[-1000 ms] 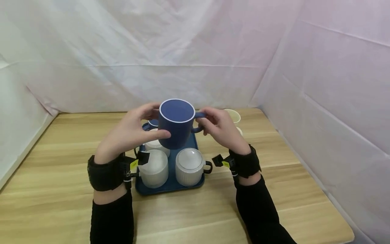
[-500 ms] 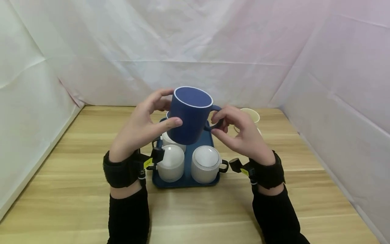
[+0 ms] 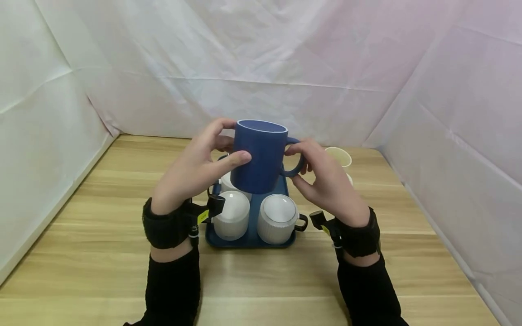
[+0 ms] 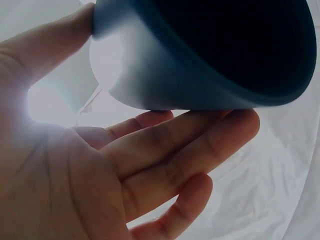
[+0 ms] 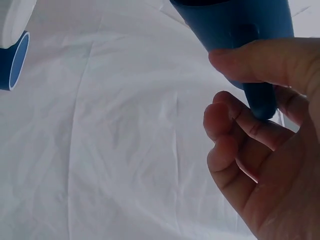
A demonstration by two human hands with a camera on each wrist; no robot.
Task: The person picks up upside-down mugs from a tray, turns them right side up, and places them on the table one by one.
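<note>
Two hands are wrapped round a matte blue cylindrical mug [image 3: 261, 156] at frame centre: its wall is gripped by the left hand [image 3: 191, 174], its looped handle by the right hand [image 3: 326, 181] (above ribbed white mugs [image 3: 277, 218]).

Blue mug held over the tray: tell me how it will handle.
The blue mug looks ceramic, so probably rigid, fairly heavy and breakable if dropped. Its matte wall likely suits the left hand. The right hand pinches the handle, which should curb tipping.
</note>
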